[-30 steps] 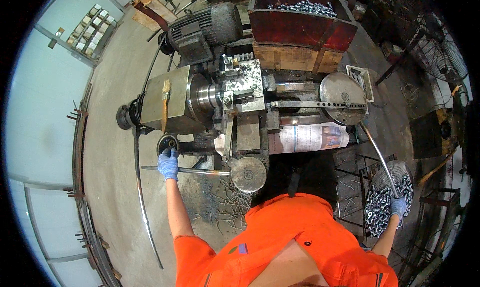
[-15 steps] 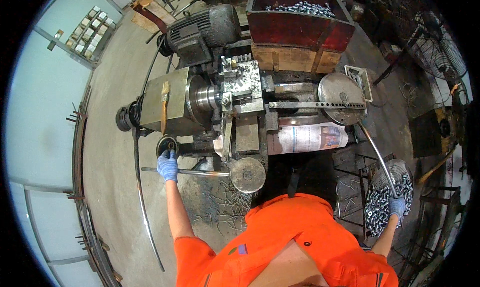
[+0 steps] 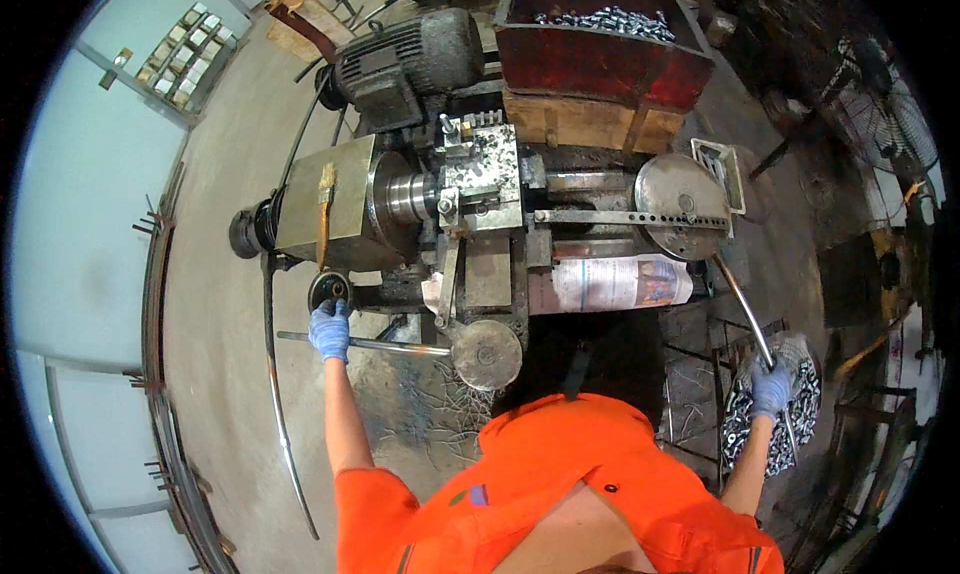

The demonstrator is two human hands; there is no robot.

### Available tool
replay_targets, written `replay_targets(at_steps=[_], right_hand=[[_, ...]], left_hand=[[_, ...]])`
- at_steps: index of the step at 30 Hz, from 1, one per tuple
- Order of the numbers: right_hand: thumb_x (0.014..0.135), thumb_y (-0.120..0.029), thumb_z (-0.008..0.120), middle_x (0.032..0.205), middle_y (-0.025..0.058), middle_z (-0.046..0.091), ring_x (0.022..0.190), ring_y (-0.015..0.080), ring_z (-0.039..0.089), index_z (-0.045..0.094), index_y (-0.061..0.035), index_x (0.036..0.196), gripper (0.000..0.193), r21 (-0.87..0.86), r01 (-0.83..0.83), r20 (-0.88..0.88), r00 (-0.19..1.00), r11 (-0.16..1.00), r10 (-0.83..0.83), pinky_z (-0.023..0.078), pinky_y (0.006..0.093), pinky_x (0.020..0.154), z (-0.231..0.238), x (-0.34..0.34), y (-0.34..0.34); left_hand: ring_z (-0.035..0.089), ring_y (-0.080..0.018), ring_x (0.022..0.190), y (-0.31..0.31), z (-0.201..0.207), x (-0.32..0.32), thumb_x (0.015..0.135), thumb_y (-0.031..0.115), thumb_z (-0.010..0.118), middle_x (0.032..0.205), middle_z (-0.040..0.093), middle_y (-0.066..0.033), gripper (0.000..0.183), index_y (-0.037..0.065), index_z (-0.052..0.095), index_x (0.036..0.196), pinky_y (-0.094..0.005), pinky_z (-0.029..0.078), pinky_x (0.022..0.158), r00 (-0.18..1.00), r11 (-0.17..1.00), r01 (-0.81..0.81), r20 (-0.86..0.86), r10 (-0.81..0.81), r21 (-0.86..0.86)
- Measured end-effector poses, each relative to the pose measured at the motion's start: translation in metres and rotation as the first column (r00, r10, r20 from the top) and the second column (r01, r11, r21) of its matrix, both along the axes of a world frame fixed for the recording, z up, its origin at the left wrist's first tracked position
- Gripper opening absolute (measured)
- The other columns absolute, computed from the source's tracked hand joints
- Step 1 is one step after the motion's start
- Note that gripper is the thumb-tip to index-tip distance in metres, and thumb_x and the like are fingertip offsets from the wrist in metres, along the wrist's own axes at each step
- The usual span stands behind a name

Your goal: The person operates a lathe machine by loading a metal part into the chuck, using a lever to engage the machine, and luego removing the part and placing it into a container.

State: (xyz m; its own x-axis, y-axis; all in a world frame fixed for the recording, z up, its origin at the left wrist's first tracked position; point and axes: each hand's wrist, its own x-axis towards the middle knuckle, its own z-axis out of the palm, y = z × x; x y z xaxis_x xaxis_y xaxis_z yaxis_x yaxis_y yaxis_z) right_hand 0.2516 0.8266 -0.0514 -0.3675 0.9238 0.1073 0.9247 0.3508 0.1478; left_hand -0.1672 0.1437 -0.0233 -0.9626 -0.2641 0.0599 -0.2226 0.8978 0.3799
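My left hand (image 3: 329, 332), in a blue glove, reaches to a round black dish-like part (image 3: 322, 277) at the left front of the machine. Its fingers are drawn together at the near rim; what they hold, if anything, is hidden. A small ring shape shows inside the round part. Far to the right, my right hand (image 3: 771, 388), also gloved in blue, is wrapped around a long metal lever (image 3: 738, 296). That lever slopes down from a large steel disc (image 3: 682, 204) on the machine. Beneath the right hand sits a wire basket of small metal parts (image 3: 803, 410).
A brush (image 3: 324, 214) lies on the grey headstock cover (image 3: 293, 206). Behind stand a motor (image 3: 410, 59) and a red bin (image 3: 600, 69) holding metal parts. A second rod (image 3: 400, 347) with a round plate (image 3: 487, 355) juts out in front. Metal shavings (image 3: 455, 399) litter the floor.
My right hand has shifted up and left, and the lever stands a little steeper. My left hand has drawn back slightly, uncovering more of the round black part.
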Motion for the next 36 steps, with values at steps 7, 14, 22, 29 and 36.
replay_targets(at_steps=[7,14,22,29,36], right_hand=[[0.077,-0.043,0.058,0.108,0.0132,0.061,0.111,0.0365,0.049,0.068,-0.0184,0.097,0.034,-0.066,-0.247,0.12,0.96,0.967,0.253,0.026,0.0513,0.102,0.035,-0.083,0.048],[0.087,-0.04,0.047,0.133,0.0139,0.045,0.13,0.0337,0.031,0.056,-0.0174,0.121,0.042,-0.005,-0.15,0.306,0.941,0.989,0.144,0.021,0.055,0.104,0.068,-0.211,0.13],[0.084,-0.037,0.05,0.144,0.0093,0.032,0.134,0.0292,0.027,0.042,-0.0153,0.133,0.055,0.144,-0.293,0.242,0.937,0.945,0.253,0.019,0.0522,0.107,0.04,-0.32,0.137],[0.08,-0.05,0.056,0.137,0.0129,0.042,0.128,0.034,0.035,0.039,-0.0094,0.135,0.071,0.168,-0.523,-0.055,0.842,0.836,0.537,0.022,0.0495,0.107,0.023,-0.228,0.079],[0.075,-0.042,0.066,0.116,0.0203,0.057,0.109,0.0335,0.053,0.06,-0.002,0.112,0.055,-0.066,-0.373,-0.178,0.917,0.926,0.357,0.04,0.0372,0.094,-0.02,-0.137,0.039]], left_hand=[[0.064,-0.0306,0.088,-0.022,-0.02,0.004,0.079,0.034,0.062,0.094,0.066,-0.0169,0.035,0.007,0.067,0.1,-0.0371,0.048,0.077,0.994,0.994,-0.111,-0.018,0.111,0.013],[0.065,-0.028,0.08,-0.018,-0.034,0.006,0.082,0.034,0.061,0.087,0.067,-0.0127,0.029,0.009,0.068,0.094,-0.0369,0.049,0.069,0.995,0.993,-0.085,0.059,0.08,0.085],[0.065,-0.0172,0.069,-0.012,-0.038,0.009,0.086,0.023,0.06,0.078,0.069,-0.0093,0.027,0.001,0.066,0.099,-0.0298,0.049,0.064,0.993,0.927,-0.058,-0.077,0.093,0.37],[0.057,-0.0124,0.058,-0.048,-0.023,0.053,0.088,0.026,0.058,0.074,0.064,-0.008,0.033,-0.004,0.063,0.101,-0.0271,0.047,0.054,0.75,0.61,0.035,-0.424,0.508,0.791],[0.064,-0.0265,0.071,-0.089,-0.147,0.08,0.085,0.035,0.055,0.08,0.067,-0.0143,0.033,0.007,0.066,0.099,-0.0366,0.048,0.062,0.999,0.998,0.04,0.008,-0.039,-0.047]])
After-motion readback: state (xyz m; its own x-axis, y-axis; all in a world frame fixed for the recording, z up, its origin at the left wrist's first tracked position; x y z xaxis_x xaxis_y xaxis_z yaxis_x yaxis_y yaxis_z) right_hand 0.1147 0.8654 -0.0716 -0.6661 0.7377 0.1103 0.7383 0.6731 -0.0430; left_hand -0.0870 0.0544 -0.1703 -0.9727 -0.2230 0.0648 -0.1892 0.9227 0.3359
